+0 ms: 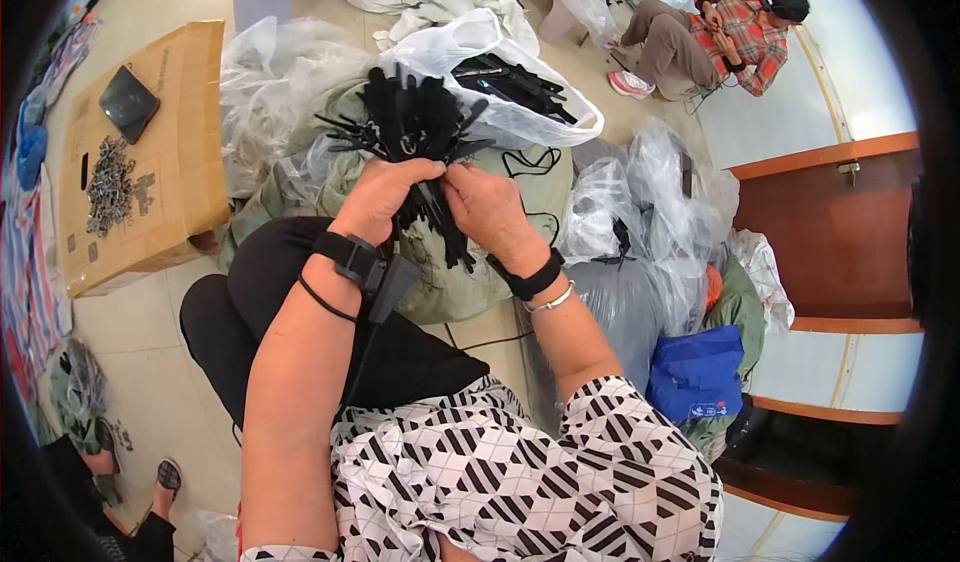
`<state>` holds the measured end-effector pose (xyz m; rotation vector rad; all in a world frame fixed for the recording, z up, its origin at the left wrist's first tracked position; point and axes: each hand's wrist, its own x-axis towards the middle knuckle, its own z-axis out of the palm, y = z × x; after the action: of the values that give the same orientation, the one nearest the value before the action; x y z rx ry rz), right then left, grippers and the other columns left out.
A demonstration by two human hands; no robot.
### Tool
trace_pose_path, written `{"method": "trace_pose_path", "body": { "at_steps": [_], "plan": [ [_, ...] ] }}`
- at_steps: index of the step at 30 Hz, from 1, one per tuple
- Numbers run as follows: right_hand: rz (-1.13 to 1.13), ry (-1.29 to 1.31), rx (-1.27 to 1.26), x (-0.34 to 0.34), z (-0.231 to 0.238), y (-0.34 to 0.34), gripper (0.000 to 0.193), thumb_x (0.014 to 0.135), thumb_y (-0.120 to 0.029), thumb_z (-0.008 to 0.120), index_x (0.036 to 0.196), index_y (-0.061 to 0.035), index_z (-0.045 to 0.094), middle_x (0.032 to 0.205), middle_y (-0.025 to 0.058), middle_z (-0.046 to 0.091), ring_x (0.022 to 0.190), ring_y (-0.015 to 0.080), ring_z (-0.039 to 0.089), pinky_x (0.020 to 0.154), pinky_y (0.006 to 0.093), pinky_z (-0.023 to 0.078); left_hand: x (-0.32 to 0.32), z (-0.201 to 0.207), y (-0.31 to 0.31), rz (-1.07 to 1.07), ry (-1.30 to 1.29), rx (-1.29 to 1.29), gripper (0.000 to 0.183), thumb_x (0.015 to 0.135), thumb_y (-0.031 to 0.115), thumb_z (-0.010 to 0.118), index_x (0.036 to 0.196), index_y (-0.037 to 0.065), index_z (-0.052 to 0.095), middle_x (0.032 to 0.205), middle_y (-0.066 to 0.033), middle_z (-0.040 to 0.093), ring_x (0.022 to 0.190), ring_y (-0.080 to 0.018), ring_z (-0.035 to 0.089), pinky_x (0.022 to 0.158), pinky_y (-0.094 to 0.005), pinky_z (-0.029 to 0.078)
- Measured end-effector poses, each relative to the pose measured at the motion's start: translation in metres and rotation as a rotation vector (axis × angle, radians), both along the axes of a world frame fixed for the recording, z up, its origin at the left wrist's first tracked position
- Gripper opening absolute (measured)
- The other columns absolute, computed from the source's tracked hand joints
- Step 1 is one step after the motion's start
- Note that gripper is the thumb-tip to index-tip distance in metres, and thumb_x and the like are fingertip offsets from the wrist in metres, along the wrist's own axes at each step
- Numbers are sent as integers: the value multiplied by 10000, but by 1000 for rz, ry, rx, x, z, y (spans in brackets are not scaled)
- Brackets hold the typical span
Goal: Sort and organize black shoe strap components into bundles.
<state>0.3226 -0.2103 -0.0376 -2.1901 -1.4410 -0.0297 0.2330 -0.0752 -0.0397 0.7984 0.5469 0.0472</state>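
A thick bundle of black plastic strap-like pieces (412,117) fans out above my hands. My left hand (378,199) is closed around the bundle's lower part. My right hand (485,207) pinches the hanging black ends just beside it, fingers touching the left hand. Both wrists carry black bands. Behind the bundle, an open clear plastic bag (530,112) holds more of the same black pieces (510,80). Under my hands lies a grey-green sack (455,292) wrapped in clear plastic.
A cardboard box (175,162) at left bears a dark flat pad (127,102) and a pile of small metal parts (108,187). Clear bags (655,197) and a blue bag (698,372) crowd the right. Another person (715,37) sits at the back. A brown door (840,232) stands right.
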Motion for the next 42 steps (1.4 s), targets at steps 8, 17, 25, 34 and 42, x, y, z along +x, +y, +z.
{"method": "trace_pose_path", "body": {
  "at_steps": [8, 17, 25, 34, 42],
  "plan": [
    [-468, 912, 74, 50, -64, -27, 214, 809, -189, 586, 851, 21, 574, 720, 183, 621, 700, 349, 602, 600, 384, 479, 5, -4, -1, 214, 15, 131, 157, 742, 168, 666, 771, 13, 663, 782, -28, 633, 724, -110, 581, 616, -257, 462],
    [-481, 457, -611, 7, -168, -72, 353, 705, -298, 694, 811, 20, 584, 824, 213, 611, 815, 392, 583, 693, 440, 465, 5, -9, -2, 300, -39, 21, 180, 785, 181, 624, 845, 12, 628, 766, -68, 638, 676, -144, 596, 595, -282, 494],
    [-648, 1333, -49, 31, -161, -98, 227, 888, -238, 511, 824, -33, 584, 594, 40, 581, 427, 92, 512, 386, 211, 384, 5, -9, -4, 311, -34, 3, 166, 791, 189, 613, 833, 28, 619, 758, -67, 638, 646, -132, 597, 562, -266, 488],
    [-624, 1000, 356, 7, -93, -86, 251, 847, -233, 607, 706, -25, 622, 516, -25, 503, 418, 37, 401, 399, 197, 312, 5, -12, -7, 303, 74, 4, 154, 796, 194, 601, 760, 46, 623, 696, -28, 617, 591, -123, 574, 521, -261, 453],
    [-431, 640, 710, -8, -3, 2, 159, 869, -145, 586, 810, -16, 657, 534, -58, 389, 508, 8, 342, 447, 194, 252, 5, -25, -10, 256, 51, -135, 140, 775, 178, 642, 834, 54, 619, 749, -34, 622, 603, -140, 581, 538, -270, 475]
  ]
}}
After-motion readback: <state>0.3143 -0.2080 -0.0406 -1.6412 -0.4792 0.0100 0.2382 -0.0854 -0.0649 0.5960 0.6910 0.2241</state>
